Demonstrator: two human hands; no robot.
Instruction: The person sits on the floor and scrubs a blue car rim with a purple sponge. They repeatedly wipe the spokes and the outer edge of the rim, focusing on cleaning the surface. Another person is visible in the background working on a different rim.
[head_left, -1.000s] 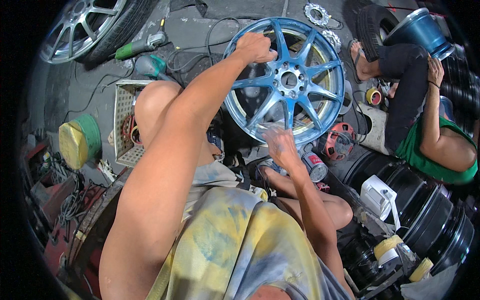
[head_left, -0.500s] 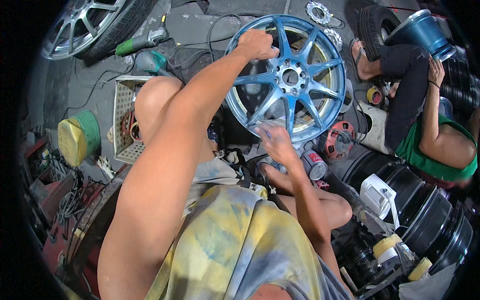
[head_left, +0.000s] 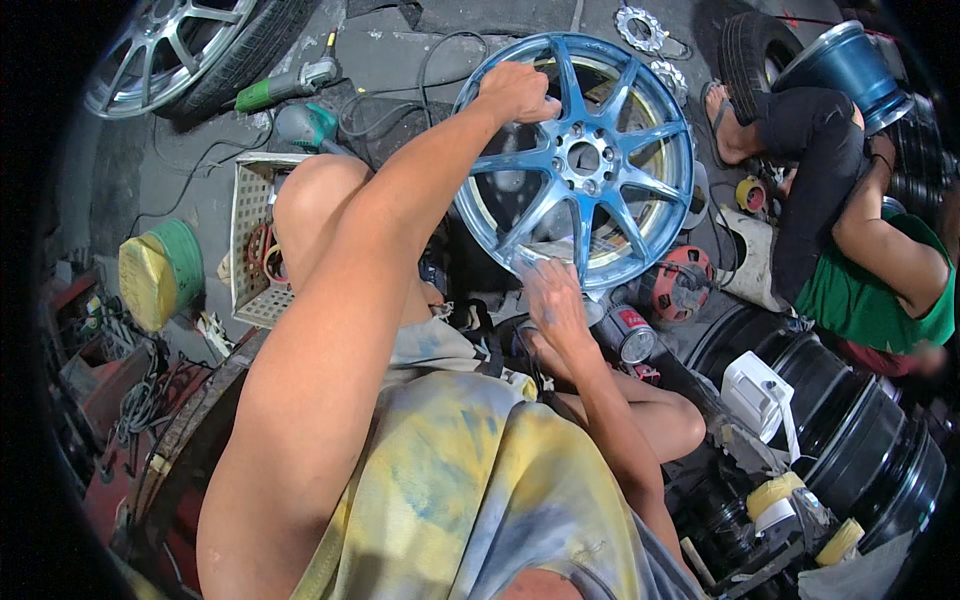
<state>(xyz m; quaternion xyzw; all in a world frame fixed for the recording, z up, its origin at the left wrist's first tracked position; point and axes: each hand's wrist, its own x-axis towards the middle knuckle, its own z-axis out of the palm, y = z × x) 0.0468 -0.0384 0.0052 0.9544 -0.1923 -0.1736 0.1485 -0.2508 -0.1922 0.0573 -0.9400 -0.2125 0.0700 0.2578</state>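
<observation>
A blue multi-spoke car wheel rim stands in front of me, with bare-looking metal around its hub. My left hand is closed over its upper left edge, the thumb lying by a spoke. At the lower left of the rim, my right hand has its fingers bent against the outer lip. Something pale and thin shows by those fingertips; what it is I cannot make out, and the hand's own knuckles hide part of it.
On the left lie a green angle grinder, a teal power tool and a perforated basket. A can and a red round tool sit beside the rim. At right, a co-worker in a green top sits near another blue rim.
My right hand has shifted slightly left and down along the rim's lower edge. My left hand keeps its hold. The co-worker's arm has drawn back from the other blue rim.
</observation>
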